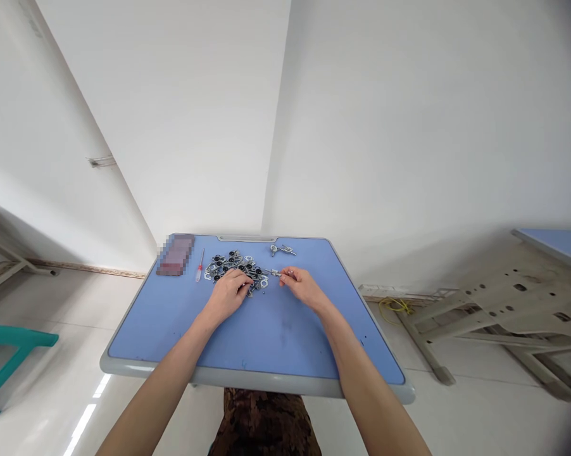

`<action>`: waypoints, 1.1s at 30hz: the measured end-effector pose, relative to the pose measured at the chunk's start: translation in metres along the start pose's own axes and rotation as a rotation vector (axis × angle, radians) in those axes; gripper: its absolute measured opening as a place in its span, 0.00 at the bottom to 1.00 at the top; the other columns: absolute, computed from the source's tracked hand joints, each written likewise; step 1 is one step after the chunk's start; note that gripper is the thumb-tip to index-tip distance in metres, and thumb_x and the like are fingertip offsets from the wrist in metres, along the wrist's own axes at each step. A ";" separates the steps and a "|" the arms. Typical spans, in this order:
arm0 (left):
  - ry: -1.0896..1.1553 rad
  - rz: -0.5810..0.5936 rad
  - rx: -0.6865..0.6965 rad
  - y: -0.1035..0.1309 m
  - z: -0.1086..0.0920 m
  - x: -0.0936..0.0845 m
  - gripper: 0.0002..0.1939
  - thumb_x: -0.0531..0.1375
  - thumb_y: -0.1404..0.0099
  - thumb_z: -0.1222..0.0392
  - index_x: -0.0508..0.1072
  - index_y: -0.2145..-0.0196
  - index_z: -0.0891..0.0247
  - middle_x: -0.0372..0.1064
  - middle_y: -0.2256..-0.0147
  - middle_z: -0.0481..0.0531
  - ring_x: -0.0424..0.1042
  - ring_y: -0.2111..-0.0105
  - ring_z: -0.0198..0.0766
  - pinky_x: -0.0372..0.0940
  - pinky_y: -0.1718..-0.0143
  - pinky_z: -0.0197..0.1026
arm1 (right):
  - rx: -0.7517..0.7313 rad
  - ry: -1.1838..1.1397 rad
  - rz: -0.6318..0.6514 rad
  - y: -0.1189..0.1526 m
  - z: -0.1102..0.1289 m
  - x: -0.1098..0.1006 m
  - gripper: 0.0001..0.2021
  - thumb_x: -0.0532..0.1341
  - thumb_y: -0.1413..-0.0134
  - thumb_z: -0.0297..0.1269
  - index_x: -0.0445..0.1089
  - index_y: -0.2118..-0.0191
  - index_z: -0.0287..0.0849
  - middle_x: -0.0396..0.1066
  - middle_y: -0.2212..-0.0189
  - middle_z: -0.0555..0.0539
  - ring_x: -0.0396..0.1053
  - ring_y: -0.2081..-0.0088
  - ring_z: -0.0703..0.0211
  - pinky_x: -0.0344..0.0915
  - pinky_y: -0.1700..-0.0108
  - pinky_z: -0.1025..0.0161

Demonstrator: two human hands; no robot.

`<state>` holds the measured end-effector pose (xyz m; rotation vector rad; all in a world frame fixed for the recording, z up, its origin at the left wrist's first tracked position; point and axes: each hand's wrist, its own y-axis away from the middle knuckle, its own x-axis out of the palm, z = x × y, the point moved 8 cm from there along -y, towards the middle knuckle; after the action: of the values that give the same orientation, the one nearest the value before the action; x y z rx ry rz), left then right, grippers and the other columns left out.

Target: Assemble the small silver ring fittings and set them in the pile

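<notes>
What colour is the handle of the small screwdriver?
Red, with a clear tip end; head view, screwdriver.

Left hand (229, 292) rests palm-down on the near edge of a pile of metal fittings (235, 266) on the blue table (266, 342). Right hand (303, 286) pinches 1 small metal part (276, 273) just beside the pile. A red-handled screwdriver (200, 265) lies left of the pile.

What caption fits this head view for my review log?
Left hand rests on pile of small metal and black hardware parts; right hand pinches a small metal piece on blue-topped desk.
</notes>
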<state>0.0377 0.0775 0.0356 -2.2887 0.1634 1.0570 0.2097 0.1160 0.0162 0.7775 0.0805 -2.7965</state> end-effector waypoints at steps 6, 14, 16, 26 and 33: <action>0.032 -0.040 -0.024 -0.001 0.004 -0.006 0.09 0.54 0.38 0.69 0.73 0.65 0.62 0.69 0.66 0.51 0.67 0.62 0.37 0.64 0.59 0.41 | -0.042 -0.007 0.110 0.006 0.010 0.011 0.09 0.54 0.50 0.39 0.65 0.72 0.39 0.64 0.78 0.52 0.55 0.77 0.66 0.52 0.73 0.67; 0.091 0.075 0.065 0.001 -0.015 -0.005 0.17 0.52 0.46 0.76 0.71 0.62 0.62 0.69 0.66 0.50 0.66 0.63 0.37 0.62 0.58 0.41 | -0.161 -0.068 0.149 0.016 0.029 0.027 0.07 0.54 0.47 0.38 0.64 0.67 0.40 0.67 0.74 0.51 0.62 0.72 0.64 0.58 0.67 0.65; 0.060 0.110 0.058 0.002 -0.020 -0.004 0.16 0.52 0.48 0.76 0.71 0.64 0.62 0.69 0.68 0.50 0.66 0.65 0.38 0.61 0.59 0.42 | -0.182 -0.046 0.118 0.017 0.033 0.027 0.06 0.53 0.46 0.37 0.64 0.67 0.41 0.67 0.73 0.50 0.62 0.71 0.63 0.59 0.67 0.65; -0.018 0.124 0.043 0.001 -0.015 -0.003 0.07 0.53 0.36 0.63 0.72 0.66 0.62 0.70 0.70 0.51 0.66 0.65 0.39 0.59 0.60 0.42 | -0.262 0.184 -0.022 0.022 0.045 0.019 0.07 0.51 0.44 0.37 0.65 0.66 0.43 0.66 0.74 0.51 0.60 0.73 0.63 0.57 0.68 0.65; -0.032 0.158 0.066 0.004 -0.015 0.000 0.06 0.57 0.37 0.60 0.74 0.66 0.60 0.71 0.67 0.51 0.67 0.63 0.39 0.59 0.58 0.44 | -0.193 0.303 0.193 0.021 0.034 0.027 0.06 0.53 0.47 0.33 0.67 0.71 0.42 0.66 0.77 0.52 0.59 0.75 0.64 0.54 0.71 0.66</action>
<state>0.0456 0.0663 0.0414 -2.2269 0.3660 1.1495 0.1756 0.0857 0.0319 1.0880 0.3048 -2.4287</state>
